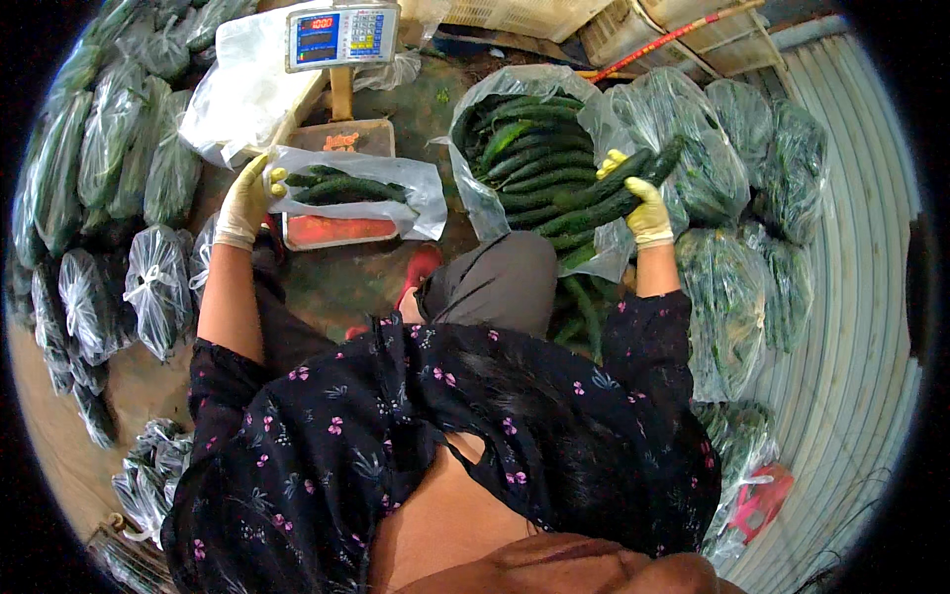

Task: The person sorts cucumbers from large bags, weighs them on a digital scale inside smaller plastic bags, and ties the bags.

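Observation:
My left hand [243,203], in a pale yellow glove, grips the edge of a clear plastic bag [426,188]. Inside the bag lie a few dark green cucumbers [351,189]. The bag rests across the platform of a digital scale [341,230], part of which shows red beneath it. My right hand [648,211], gloved alike, is closed round a small bunch of cucumbers [599,206], its fingertips showing on their far side. It holds them over a large open plastic sack [463,163] heaped with more cucumbers [539,148].
The scale's lit display [341,38] stands on a post at the back, beside a stack of clear bags [233,94]. Tied bags of cucumbers [158,287] line the left; more filled bags [727,307] sit along the corrugated wall [841,297]. Crates [524,15] and a red pole [673,38] are behind.

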Action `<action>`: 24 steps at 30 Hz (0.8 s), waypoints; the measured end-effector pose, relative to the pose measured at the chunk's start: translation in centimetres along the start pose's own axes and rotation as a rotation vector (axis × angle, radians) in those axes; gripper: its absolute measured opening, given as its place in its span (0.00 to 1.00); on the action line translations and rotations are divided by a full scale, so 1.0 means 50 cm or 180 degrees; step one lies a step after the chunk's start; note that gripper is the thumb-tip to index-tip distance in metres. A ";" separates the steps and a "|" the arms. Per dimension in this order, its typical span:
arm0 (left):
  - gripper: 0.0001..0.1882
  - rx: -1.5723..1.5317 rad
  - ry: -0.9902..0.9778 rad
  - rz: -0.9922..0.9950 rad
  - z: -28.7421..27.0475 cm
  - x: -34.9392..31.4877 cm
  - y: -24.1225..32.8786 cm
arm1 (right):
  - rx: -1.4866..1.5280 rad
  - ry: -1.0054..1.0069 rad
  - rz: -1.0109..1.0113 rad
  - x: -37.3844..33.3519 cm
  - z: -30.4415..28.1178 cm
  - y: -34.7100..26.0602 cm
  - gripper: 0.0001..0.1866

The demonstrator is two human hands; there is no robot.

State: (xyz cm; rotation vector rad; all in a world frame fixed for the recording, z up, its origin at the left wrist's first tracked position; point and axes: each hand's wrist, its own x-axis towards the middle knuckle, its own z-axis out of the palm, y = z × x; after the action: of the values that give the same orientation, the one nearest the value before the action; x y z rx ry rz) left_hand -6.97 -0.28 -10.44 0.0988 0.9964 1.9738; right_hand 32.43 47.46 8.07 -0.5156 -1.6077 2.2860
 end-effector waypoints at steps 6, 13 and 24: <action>0.15 -0.8918 0.0529 -0.1658 0.090 -0.025 0.008 | 0.1526 -0.0635 -0.0750 0.052 0.129 -0.004 0.37; 0.20 -0.3882 -0.0951 -0.2041 0.078 -0.011 -0.007 | 0.2131 -0.0965 -0.0259 0.169 0.293 0.145 0.37; 0.18 -0.0342 -0.0784 -0.0016 0.196 -0.103 0.042 | -0.2488 -0.1752 0.0674 0.225 0.510 0.337 0.32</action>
State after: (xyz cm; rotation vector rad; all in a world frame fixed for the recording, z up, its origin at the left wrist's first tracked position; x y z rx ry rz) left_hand -1.19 1.23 -0.89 0.2725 0.7295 1.9512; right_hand 10.26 25.48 -1.25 -0.2147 -2.8630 1.9518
